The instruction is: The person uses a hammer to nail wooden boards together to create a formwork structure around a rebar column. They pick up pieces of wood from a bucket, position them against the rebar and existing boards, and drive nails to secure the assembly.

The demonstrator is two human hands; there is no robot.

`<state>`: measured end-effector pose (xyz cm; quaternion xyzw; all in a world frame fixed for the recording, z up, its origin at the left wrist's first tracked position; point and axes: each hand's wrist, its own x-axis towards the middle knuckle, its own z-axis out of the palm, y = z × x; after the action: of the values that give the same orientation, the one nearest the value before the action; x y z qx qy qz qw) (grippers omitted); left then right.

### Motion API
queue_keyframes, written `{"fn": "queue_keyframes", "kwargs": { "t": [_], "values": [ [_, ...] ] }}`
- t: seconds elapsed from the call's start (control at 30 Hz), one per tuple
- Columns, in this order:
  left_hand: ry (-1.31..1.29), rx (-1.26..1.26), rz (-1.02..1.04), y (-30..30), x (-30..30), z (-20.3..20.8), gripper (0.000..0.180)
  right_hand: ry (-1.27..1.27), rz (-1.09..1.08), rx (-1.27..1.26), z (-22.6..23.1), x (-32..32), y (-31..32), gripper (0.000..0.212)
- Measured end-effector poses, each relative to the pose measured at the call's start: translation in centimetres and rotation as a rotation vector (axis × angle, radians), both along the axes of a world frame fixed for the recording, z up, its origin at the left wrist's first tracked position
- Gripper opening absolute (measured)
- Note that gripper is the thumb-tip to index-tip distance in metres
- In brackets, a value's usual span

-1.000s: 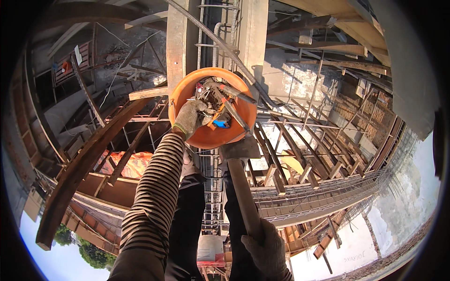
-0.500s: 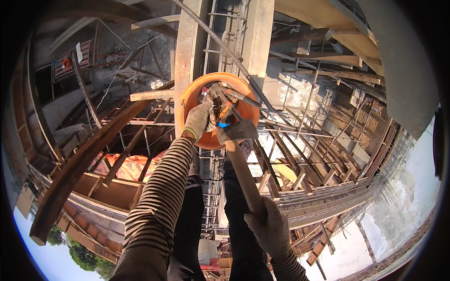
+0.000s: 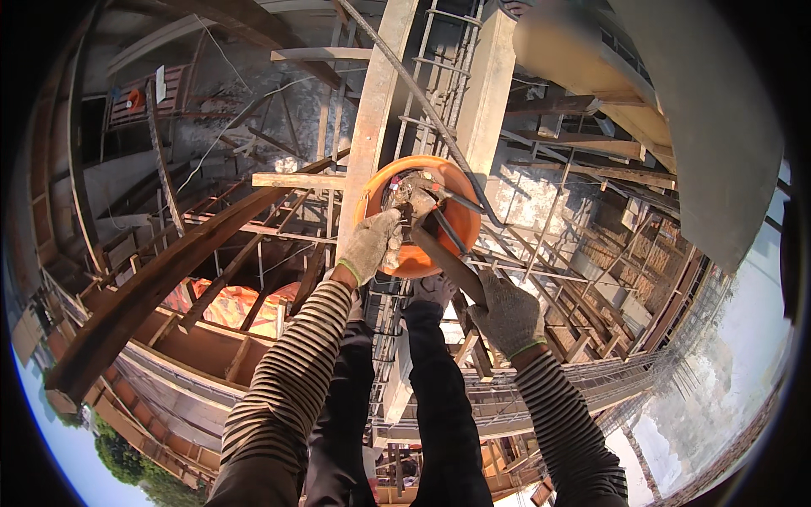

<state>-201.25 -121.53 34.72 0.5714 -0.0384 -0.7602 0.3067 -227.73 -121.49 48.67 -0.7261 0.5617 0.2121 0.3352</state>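
Note:
An orange bucket (image 3: pixel 466 175) sits between the two long boards, with a jumble of small pieces and tools inside. Over its left rim is my gloved left hand (image 3: pixel 374 243), fingers curled; whatever they hold is hidden. My gloved right hand (image 3: pixel 509 314) grips the wooden handle (image 3: pixel 454 269) of a hatchet, right of and below the bucket. The hatchet's metal head (image 3: pixel 420 203) is tilted into the bucket, close to my left fingertips. Grey bar-like tool handles (image 3: pixel 460 201) stick out toward the bucket's right side.
Long boards (image 3: pixel 378 101) flank a cage of steel bars (image 3: pixel 439 63) ahead. One loose bar (image 3: pixel 414 76) slants across to the bucket's right. A thick brown beam (image 3: pixel 160 279) runs along the left. Open timber framing lies below on both sides; my feet (image 3: pixel 435 289) are just behind the bucket.
My right hand has moved up and forward, bringing the hatchet head into the bucket. My left hand has drawn back from the contents to the rim. The view has shifted slightly.

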Motion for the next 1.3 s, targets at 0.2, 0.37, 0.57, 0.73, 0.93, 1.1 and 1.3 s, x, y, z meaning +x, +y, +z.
{"fn": "queue_keyframes", "kwargs": {
  "t": [0.2, 0.37, 0.57, 0.73, 0.93, 1.1, 1.3],
  "values": [
    [0.146, 0.064, 0.108, 3.5, 3.3, 7.8, 0.027, -0.068, -0.049, 0.001, -5.2, 2.1, -1.7, 0.05],
    [0.332, 0.125, 0.19, 10.2, 7.5, 17.0, 0.02, 0.141, 0.105, 0.143, 0.8, 4.9, -2.9, 0.052],
    [0.446, 0.059, -0.007, 8.4, 10.8, 31.2, 0.028, -0.066, -0.065, 0.114, 11.7, 1.6, -1.6, 0.053],
    [0.233, 0.06, -0.101, 7.1, 13.4, 41.0, 0.027, -0.183, -0.132, 0.256, 16.4, 1.3, 4.9, 0.052],
    [0.202, 0.054, -0.052, 19.9, 16.7, 49.3, 0.027, -0.034, -0.284, 0.175, 33.9, 1.5, 5.5, 0.047],
    [0.272, 0.246, 0.064, 31.7, 16.8, 54.1, 0.028, -0.291, -0.449, 0.137, 33.5, -1.7, 8.0, 0.028],
    [0.414, 0.276, 0.25, 39.2, 12.1, 51.7, 0.034, -0.01, -0.02, 0.181, 33.7, -4.2, 5.9, 0.029]
  ]
}}
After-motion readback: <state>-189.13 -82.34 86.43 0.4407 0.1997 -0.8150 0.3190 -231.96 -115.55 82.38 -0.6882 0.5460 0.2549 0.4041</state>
